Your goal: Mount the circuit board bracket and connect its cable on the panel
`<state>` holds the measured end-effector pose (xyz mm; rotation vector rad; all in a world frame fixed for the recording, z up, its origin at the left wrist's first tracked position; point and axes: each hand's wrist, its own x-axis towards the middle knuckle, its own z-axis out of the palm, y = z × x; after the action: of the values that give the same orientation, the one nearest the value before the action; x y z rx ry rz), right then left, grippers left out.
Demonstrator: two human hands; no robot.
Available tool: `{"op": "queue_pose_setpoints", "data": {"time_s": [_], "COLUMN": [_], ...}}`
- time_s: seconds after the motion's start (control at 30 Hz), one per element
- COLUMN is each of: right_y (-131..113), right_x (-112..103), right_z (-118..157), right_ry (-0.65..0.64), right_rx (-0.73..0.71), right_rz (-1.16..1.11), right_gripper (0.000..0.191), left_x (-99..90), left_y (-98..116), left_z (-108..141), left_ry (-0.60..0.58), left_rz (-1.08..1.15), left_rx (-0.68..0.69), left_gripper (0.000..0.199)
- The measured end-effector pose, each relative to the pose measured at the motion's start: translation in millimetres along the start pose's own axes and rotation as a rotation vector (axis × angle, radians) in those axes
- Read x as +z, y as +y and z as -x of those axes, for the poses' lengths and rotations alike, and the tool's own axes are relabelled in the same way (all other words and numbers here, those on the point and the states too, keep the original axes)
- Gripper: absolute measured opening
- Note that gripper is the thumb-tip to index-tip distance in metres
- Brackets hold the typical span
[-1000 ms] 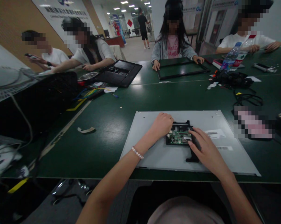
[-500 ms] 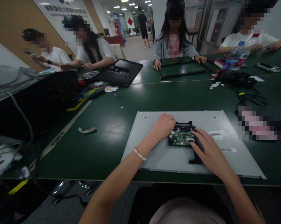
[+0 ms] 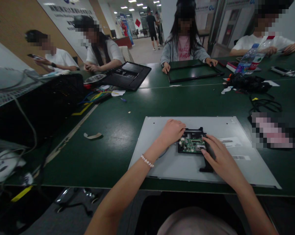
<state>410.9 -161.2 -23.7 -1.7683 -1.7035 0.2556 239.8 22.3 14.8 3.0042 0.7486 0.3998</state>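
Our right hand [image 3: 218,152] spreads at the black-framed green circuit board [image 3: 191,145] inside the grey panel [image 3: 181,169]'s edges; how our left hand [image 3: 172,132] grips we cannot tell.

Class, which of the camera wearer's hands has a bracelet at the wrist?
The left hand: a pale beaded bracelet circles its wrist, while the right hand has none.

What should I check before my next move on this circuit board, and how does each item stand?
1. Circuit board lying within the black frame: ok.
2. Silver panel flat on the green table, beneath the frame: ok.
3. Right hand at the frame's right side: ok.
4. Left hand at its far left corner: ok; fingertip grip: cannot tell, hidden.
5. Small fasteners on the board: cannot tell, too small.
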Motion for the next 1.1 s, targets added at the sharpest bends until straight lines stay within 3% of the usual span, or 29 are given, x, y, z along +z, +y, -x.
{"op": "queue_pose_setpoints", "data": {"time_s": [0.27, 0.4, 0.57, 0.73, 0.93, 1.1], "right_y": [-5, -2, -3, -13, -18, -27], "right_x": [0, 2, 5, 4, 6, 12], "right_z": [2, 7, 17, 25, 28, 32], "right_ry": [0.028, 0.035, 0.043, 0.044, 0.033, 0.031], "right_rx": [0.039, 0.043, 0.020, 0.018, 0.015, 0.002], "right_rz": [-0.027, -0.045, -0.039, -0.023, -0.021, -0.020], "right_gripper": [0.056, 0.056, 0.055, 0.057, 0.056, 0.056], "left_x": [-10.8, -28.2, -56.6, -80.6, -91.6, -93.1], "left_y": [-7, -19, -46, -85, -137, -167], "left_z": [6, 11, 35, 88, 183, 241], "left_ry": [0.078, 0.131, 0.103, -0.019, -0.069, -0.109], "left_rz": [0.007, -0.021, -0.151, -0.256, -0.527, -0.564], "left_rx": [-0.096, -0.300, -0.644, -0.868, -1.215, -1.318], "left_gripper": [0.027, 0.030, 0.031, 0.033, 0.052, 0.062]}}
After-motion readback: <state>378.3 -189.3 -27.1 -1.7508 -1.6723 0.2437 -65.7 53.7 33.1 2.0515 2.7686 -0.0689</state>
